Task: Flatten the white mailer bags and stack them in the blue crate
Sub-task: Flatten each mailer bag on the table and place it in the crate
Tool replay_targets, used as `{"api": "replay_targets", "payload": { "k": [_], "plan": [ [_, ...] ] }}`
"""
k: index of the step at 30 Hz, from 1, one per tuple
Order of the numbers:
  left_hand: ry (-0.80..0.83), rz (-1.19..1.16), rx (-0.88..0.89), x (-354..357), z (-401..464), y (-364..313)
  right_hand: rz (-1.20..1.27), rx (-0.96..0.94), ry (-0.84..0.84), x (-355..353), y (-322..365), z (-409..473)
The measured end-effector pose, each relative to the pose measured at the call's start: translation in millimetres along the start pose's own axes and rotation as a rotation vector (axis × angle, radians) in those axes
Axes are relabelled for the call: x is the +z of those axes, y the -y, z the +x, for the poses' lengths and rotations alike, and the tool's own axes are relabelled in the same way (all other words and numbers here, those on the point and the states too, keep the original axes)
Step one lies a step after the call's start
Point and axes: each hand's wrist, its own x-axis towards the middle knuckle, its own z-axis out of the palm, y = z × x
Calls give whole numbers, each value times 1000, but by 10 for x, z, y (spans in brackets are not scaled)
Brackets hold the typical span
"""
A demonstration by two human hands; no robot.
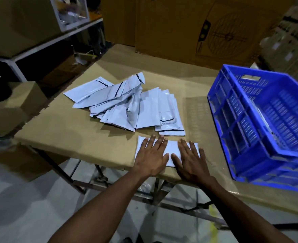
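Note:
One white mailer bag (171, 147) lies flat near the front edge of the cardboard-covered table (71, 123). My left hand (152, 155) presses on its left half with straight, spread fingers. My right hand (190, 159) presses flat on its right half in the same way. Behind them, a loose pile of several white mailer bags (127, 104) spreads across the middle of the table, some crumpled. The blue crate (260, 123) stands at the right, tilted in view, with something pale lying inside it.
Large cardboard boxes (188, 28) stand behind the table. A metal shelf (44, 42) with boxes is at the back left, and a small carton (20, 104) sits on the floor at the left. The table's front edge runs just under my wrists.

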Motion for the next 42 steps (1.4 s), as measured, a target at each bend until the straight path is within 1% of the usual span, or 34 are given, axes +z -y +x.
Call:
{"api": "replay_targets", "payload": {
  "k": [9,13,14,16,18,19,21,24,27,31,34,35,36,38,39,40,41,42],
  "plan": [
    [34,-4,-93,-101,-306,552,4,32,45,1,0,32],
    [39,1,-94,-98,-313,568,-9,44,156,-87,-7,55],
    [35,4,-95,-103,-307,561,-39,53,157,-107,29,86],
    [35,16,-94,-110,-297,557,-154,-21,45,-145,218,133],
    [37,26,-99,-96,-296,558,-160,-156,-2,-122,498,177],
    [43,29,-102,-93,-301,559,-126,-197,17,-93,618,179],
    [48,24,-109,-100,-309,561,-65,-189,76,-6,692,170],
    [71,3,-101,-128,-302,556,-30,-126,43,19,378,109],
    [81,-6,-97,-112,-286,572,-24,-22,57,-14,-14,13],
    [77,-13,-83,-106,-288,586,-60,33,63,-43,-199,-60],
    [41,-52,-92,-138,-282,582,-70,33,38,-8,-196,-66],
    [3,-100,-107,-160,-280,554,-71,36,36,4,-203,-76],
    [-72,-151,-109,-189,-280,497,-70,37,37,11,-208,-78],
    [-229,-192,-30,-234,-243,291,-43,48,52,-17,-180,-55],
    [-282,-191,39,-236,-189,171,-21,61,35,-39,-140,-26],
    [-319,-193,92,-232,-116,57,-16,57,-19,-82,-84,10],
    [-316,-207,121,-201,-35,-46,-27,26,-63,-138,-6,48],
    [-262,-227,127,-170,23,-122,-34,-44,-75,-176,69,79]
  ]
}}
